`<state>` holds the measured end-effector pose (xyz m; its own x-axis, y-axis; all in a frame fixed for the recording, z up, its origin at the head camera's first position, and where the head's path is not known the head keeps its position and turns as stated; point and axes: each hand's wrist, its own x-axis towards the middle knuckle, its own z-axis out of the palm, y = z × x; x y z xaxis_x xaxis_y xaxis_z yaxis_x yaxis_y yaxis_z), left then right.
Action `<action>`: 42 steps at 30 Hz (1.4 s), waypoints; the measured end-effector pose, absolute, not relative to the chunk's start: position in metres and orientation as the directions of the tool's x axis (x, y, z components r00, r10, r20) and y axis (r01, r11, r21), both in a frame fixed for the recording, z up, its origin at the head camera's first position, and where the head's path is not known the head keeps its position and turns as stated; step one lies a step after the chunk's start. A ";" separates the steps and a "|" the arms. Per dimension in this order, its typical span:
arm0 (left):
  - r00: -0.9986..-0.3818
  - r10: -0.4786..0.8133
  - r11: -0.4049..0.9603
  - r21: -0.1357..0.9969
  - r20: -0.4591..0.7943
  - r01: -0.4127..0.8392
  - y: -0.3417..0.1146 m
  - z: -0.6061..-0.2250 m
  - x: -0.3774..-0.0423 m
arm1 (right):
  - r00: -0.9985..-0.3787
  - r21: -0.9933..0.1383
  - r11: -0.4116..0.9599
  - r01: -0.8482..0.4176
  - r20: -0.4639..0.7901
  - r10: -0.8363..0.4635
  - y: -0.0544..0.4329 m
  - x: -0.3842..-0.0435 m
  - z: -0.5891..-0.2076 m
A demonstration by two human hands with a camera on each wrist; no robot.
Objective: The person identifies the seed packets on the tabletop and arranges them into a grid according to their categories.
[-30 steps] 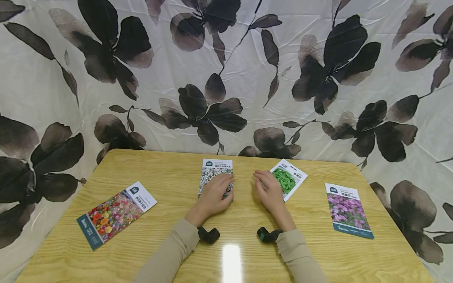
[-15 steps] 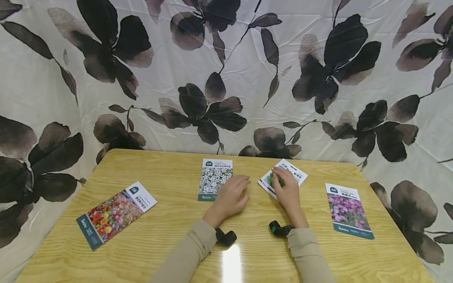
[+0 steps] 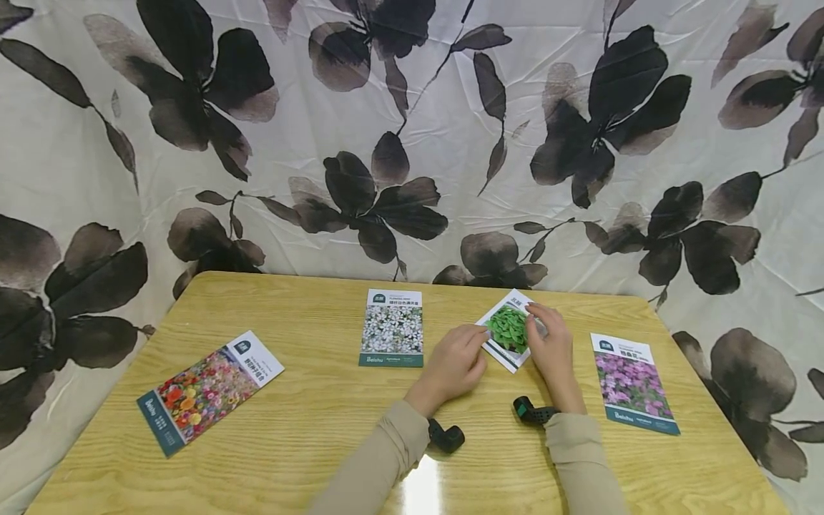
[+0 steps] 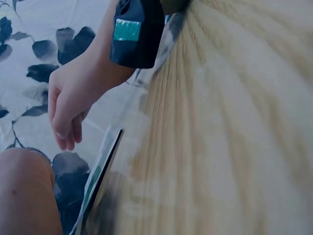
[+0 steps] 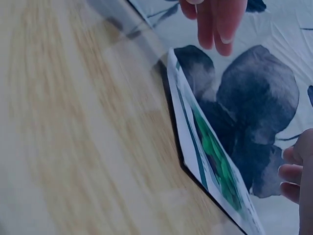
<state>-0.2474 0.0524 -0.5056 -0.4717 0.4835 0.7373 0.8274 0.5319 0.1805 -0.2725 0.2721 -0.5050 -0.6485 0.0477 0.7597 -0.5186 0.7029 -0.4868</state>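
A seed packet with green leaves lies tilted on the table between my two hands. My left hand is at its left edge, fingers extended towards it. My right hand is at its right side and covers part of that edge in the head view. In the right wrist view the packet lies flat, and the fingers of the left hand hang above it, apart from it. The right hand's fingers are loosely bent and hold nothing. The left wrist view shows the right hand with fingers hanging down.
Left of my hands lies a white-flower seed packet. A mixed-flower packet lies slanted at the far left, a purple-flower packet at the right. A flower-printed cloth hangs behind the wooden table.
Both hands have moved right. The left hand has left the white-flower packet and come to the leaf packet's left edge. The right hand has passed across the leaf packet to its right side.
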 end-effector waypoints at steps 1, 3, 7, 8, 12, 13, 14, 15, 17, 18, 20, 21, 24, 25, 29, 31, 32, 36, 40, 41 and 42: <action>-0.467 0.486 0.528 0.178 0.739 0.830 0.056 -0.505 -0.248 | -0.646 -0.487 0.705 -0.517 0.762 0.053 0.274 -0.273 -0.505; -0.461 0.494 0.533 0.161 0.737 0.831 0.061 -0.505 -0.248 | -0.642 -0.485 0.706 -0.516 0.765 0.056 0.278 -0.276 -0.506; -0.476 0.519 0.544 0.156 0.709 0.825 0.070 -0.504 -0.250 | -0.642 -0.477 0.711 -0.517 0.765 0.046 0.282 -0.279 -0.507; -0.485 0.527 0.553 0.151 0.698 0.819 0.071 -0.505 -0.251 | -0.643 -0.476 0.711 -0.518 0.764 0.043 0.282 -0.280 -0.508; -0.531 0.557 0.594 0.140 0.639 0.792 0.074 -0.504 -0.253 | -0.670 -0.484 0.722 -0.494 0.741 0.039 0.284 -0.281 -0.508; -0.544 0.562 0.607 0.136 0.623 0.783 0.075 -0.505 -0.253 | -0.686 -0.495 0.724 -0.480 0.726 0.042 0.285 -0.281 -0.508; -0.559 0.565 0.621 0.133 0.607 0.772 0.075 -0.504 -0.253 | -0.708 -0.510 0.725 -0.463 0.705 0.044 0.285 -0.281 -0.508; -0.574 0.566 0.635 0.131 0.592 0.762 0.075 -0.503 -0.253 | -0.734 -0.527 0.726 -0.442 0.678 0.045 0.286 -0.280 -0.507; -0.606 0.568 0.661 0.130 0.557 0.739 0.075 -0.503 -0.252 | -0.798 -0.564 0.729 -0.389 0.602 0.040 0.287 -0.279 -0.506; -0.623 0.569 0.676 0.127 0.536 0.726 0.076 -0.503 -0.252 | -0.829 -0.580 0.732 -0.358 0.558 0.036 0.287 -0.278 -0.505; -0.657 0.577 0.700 0.122 0.485 0.704 0.075 -0.503 -0.252 | -0.885 -0.602 0.742 -0.296 0.465 0.024 0.287 -0.276 -0.503; -0.672 0.580 0.708 0.124 0.460 0.695 0.075 -0.504 -0.252 | -0.906 -0.606 0.749 -0.267 0.423 0.019 0.286 -0.275 -0.503; -0.716 0.584 0.730 0.139 0.382 0.669 0.076 -0.505 -0.251 | -0.942 -0.612 0.763 -0.207 0.334 0.012 0.285 -0.273 -0.501; -0.728 0.582 0.736 0.145 0.361 0.661 0.076 -0.506 -0.251 | -0.949 -0.612 0.767 -0.196 0.316 0.010 0.285 -0.273 -0.501; -0.760 0.570 0.753 0.171 0.312 0.635 0.075 -0.504 -0.250 | -0.962 -0.599 0.783 -0.168 0.274 0.003 0.284 -0.274 -0.502; -0.767 0.568 0.758 0.175 0.298 0.629 0.074 -0.504 -0.249 | -0.964 -0.590 0.791 -0.159 0.264 0.003 0.284 -0.274 -0.502; -0.769 0.568 0.758 0.176 0.294 0.628 0.074 -0.504 -0.249 | -0.966 -0.586 0.795 -0.155 0.260 0.004 0.284 -0.274 -0.502; -0.766 0.570 0.755 0.178 0.297 0.631 0.074 -0.504 -0.249 | -0.970 -0.577 0.805 -0.137 0.242 0.008 0.283 -0.274 -0.502; -0.755 0.579 0.743 0.184 0.308 0.644 0.073 -0.504 -0.250 | -0.977 -0.572 0.813 -0.110 0.213 0.018 0.282 -0.272 -0.500; -0.754 0.581 0.740 0.187 0.306 0.646 0.073 -0.504 -0.250 | -0.978 -0.570 0.815 -0.104 0.206 0.019 0.282 -0.272 -0.500; -0.755 0.582 0.740 0.189 0.302 0.645 0.073 -0.504 -0.250 | -0.980 -0.570 0.816 -0.098 0.198 0.021 0.281 -0.271 -0.499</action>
